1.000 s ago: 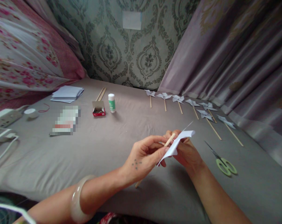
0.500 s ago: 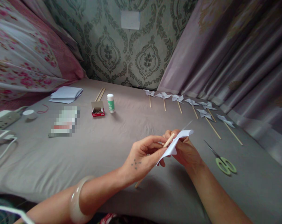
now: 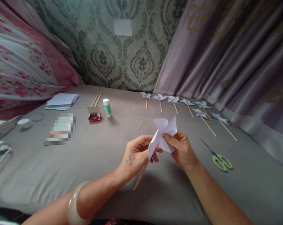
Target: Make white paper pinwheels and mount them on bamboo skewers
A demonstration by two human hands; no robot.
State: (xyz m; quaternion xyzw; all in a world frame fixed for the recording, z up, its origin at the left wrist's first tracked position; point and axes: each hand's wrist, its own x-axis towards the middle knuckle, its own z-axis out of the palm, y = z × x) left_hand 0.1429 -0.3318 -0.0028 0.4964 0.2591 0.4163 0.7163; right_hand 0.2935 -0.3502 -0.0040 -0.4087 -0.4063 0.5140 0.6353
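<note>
Between my hands is a white paper pinwheel (image 3: 161, 137) on a wooden stick (image 3: 140, 176), its face now turned towards me. My left hand (image 3: 138, 153) is closed around the stick behind the paper, and the stick's lower end slants out below that hand. My right hand (image 3: 184, 151) grips the pinwheel from the right, thumb pressed on its centre and fingers behind the blades. The stick's upper end is hidden by the paper. Green-handled scissors (image 3: 222, 162) lie to the right of my right hand.
Several finished-looking pinwheels (image 3: 173, 99) lie along the back right. At the back left are a glue stick (image 3: 107, 108), a red box (image 3: 94, 116) of small metal pieces, wooden sticks (image 3: 96, 99), a paper stack (image 3: 61, 101) and a blurred packet (image 3: 60, 128). A power strip (image 3: 3, 126) sits far left.
The pinwheel has turned from edge-on to facing me. My right thumb has come round onto its centre. The thin pointed piece seen sticking out earlier no longer shows. The view has shifted slightly.
</note>
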